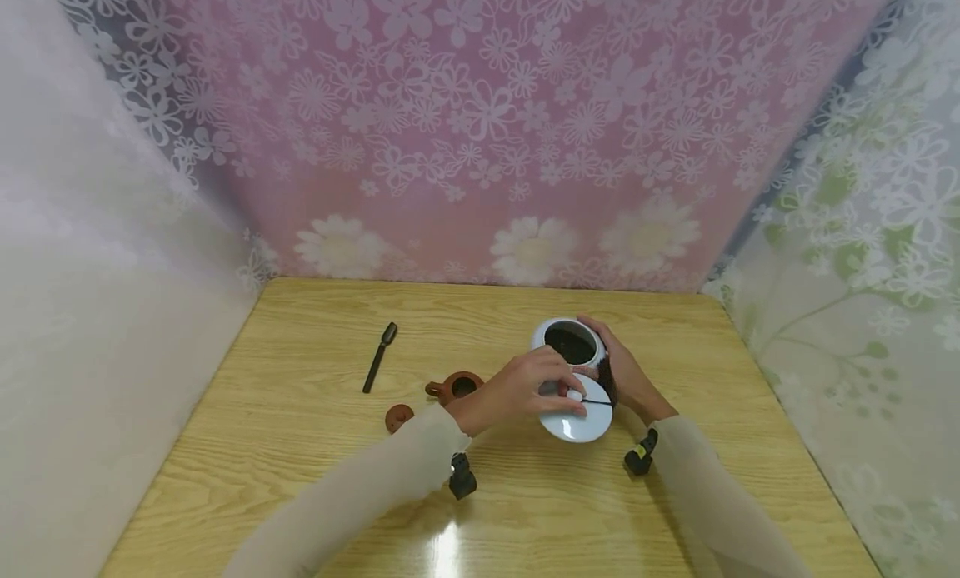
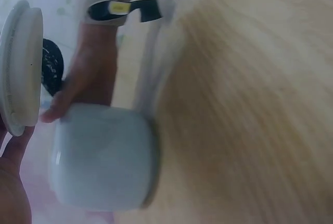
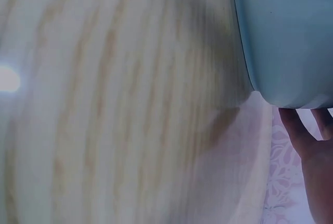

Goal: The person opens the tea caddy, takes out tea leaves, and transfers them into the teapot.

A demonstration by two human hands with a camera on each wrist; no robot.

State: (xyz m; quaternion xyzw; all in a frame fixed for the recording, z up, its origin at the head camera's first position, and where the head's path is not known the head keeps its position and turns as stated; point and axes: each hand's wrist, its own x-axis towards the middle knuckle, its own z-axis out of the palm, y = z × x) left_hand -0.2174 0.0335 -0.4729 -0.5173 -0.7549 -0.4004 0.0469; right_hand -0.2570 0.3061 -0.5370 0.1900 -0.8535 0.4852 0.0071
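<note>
Nearer the right edge of the counter (image 1: pixel 712 353) than the left, the right hand (image 1: pixel 632 382) curls its fingers round the open white jar (image 2: pixel 104 156), presumably to steady it; the left hand (image 1: pixel 517 386) pinches the lid (image 1: pixel 576 430) by its knob (image 1: pixel 575 395), fingers holding it off the mouth.

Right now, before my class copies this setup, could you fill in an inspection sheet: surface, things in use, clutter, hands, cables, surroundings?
Surface: wood-grain table, bright glare on the person's side.
Things in use: white jar uncovered, dark inside, contents unclear; white lid off it.
Clutter: dark scoop; small brown pot, uncovered; brown lid beside it.
Hands: left hand pinches the white lid; right hand holds the jar's side.
Cables: nothing seen.
Surroundings: floral hangings behind and at both sides.
</note>
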